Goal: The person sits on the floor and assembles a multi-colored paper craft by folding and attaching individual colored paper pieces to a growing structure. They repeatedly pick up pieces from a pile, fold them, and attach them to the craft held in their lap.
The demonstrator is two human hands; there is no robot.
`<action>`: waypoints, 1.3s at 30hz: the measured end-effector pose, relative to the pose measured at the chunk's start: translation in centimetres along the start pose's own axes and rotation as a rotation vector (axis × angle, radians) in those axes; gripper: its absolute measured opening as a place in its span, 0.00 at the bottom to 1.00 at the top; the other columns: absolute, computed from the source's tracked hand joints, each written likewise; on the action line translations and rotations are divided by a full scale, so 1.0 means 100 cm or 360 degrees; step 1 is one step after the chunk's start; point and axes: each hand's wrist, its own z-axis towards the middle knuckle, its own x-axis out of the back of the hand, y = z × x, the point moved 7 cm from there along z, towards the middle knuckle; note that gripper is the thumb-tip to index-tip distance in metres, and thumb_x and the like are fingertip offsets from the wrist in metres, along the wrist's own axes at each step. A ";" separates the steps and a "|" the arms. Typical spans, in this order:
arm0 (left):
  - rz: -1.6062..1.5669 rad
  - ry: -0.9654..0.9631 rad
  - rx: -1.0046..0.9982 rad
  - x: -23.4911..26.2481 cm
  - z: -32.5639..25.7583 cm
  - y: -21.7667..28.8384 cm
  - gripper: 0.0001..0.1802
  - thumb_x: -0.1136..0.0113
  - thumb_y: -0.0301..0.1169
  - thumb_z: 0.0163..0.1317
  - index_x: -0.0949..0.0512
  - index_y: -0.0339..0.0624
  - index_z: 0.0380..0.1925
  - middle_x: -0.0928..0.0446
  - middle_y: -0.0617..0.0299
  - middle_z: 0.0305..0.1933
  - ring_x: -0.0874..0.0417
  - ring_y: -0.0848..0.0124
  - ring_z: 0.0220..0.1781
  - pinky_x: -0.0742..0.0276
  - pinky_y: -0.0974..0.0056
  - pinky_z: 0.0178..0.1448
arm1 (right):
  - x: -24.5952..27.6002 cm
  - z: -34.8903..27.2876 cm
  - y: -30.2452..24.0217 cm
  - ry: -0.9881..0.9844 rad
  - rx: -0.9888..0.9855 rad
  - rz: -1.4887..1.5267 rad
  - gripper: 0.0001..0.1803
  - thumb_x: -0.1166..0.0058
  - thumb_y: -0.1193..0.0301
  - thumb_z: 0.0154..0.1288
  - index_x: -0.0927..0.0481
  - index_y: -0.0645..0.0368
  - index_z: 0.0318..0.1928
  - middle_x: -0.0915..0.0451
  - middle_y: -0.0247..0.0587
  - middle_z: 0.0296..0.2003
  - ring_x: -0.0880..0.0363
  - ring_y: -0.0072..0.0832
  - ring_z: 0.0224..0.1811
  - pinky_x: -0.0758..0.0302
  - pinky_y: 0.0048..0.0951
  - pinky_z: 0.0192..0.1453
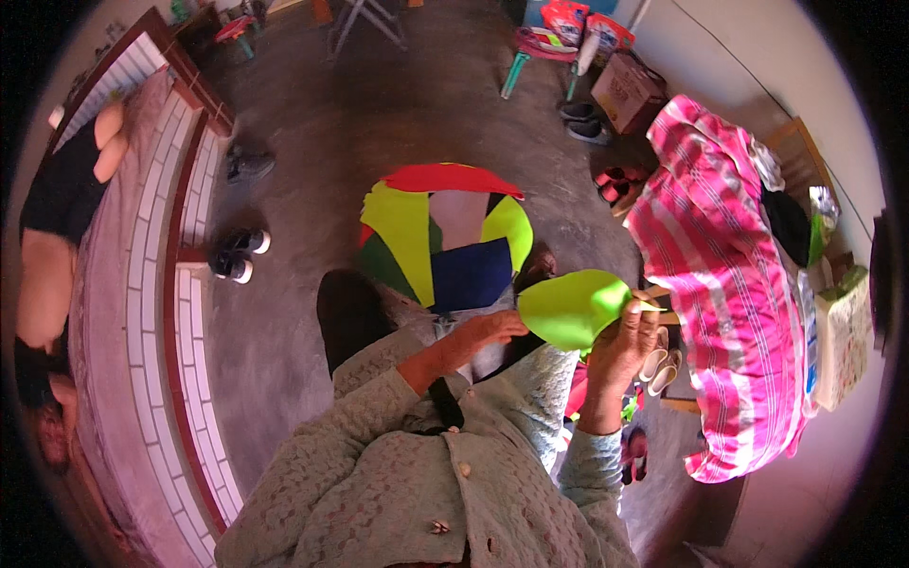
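Note:
A bright green piece of cloth [571,306] is held up in front of me. My left hand [485,331] pinches its lower left edge. My right hand [630,339] grips its right side, and something thin and pale, perhaps a needle or thread, sticks out from its fingers. Just beyond, over my lap, lies a round patchwork of coloured panels [445,237] in red, yellow, green, pink and dark blue. I wear a pale green knitted cardigan [417,483] with buttons.
A large pink striped bundle [729,284] sits at my right. Sandals [658,369] lie under it and more shoes [241,254] on the grey floor at left. A tiled ledge [161,312] runs along the left, with a person [57,246] beyond it. A cardboard box [627,90] and stools stand far off.

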 end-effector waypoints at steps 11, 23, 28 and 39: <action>0.0089 0.0814 -0.0321 0.048 -0.064 0.069 0.17 0.43 0.30 0.58 0.25 0.37 0.47 0.23 0.64 0.46 0.25 0.74 0.47 0.30 0.67 0.52 | -0.068 -0.024 0.070 -0.0358 -0.0443 0.0076 0.08 0.55 0.66 0.69 0.30 0.56 0.44 0.24 0.34 0.35 0.25 0.21 0.31 0.24 0.23 0.31; 0.0796 0.0980 -0.0570 0.083 -0.041 0.125 0.20 0.43 0.25 0.56 0.30 0.35 0.50 0.22 0.60 0.39 0.24 0.76 0.41 0.27 0.68 0.45 | -0.064 0.017 0.113 -0.0286 -0.0500 -0.0083 0.05 0.56 0.71 0.68 0.30 0.56 0.43 0.24 0.33 0.34 0.24 0.20 0.31 0.24 0.22 0.29; 0.0341 0.0930 -0.0279 0.095 -0.011 0.092 0.23 0.45 0.26 0.57 0.35 0.35 0.54 0.23 0.58 0.34 0.21 0.73 0.28 0.24 0.70 0.30 | -0.096 0.077 0.046 -0.0300 0.0356 -0.0396 0.05 0.54 0.70 0.68 0.29 0.58 0.41 0.26 0.31 0.34 0.29 0.17 0.32 0.29 0.20 0.33; 0.0594 0.1144 -0.0457 0.135 -0.016 0.032 0.18 0.48 0.22 0.59 0.34 0.37 0.50 0.27 0.60 0.29 0.22 0.74 0.25 0.22 0.69 0.30 | -0.182 0.036 0.176 -0.1538 0.0941 -0.1949 0.12 0.54 0.74 0.58 0.28 0.50 0.43 0.23 0.43 0.26 0.22 0.42 0.28 0.26 0.42 0.30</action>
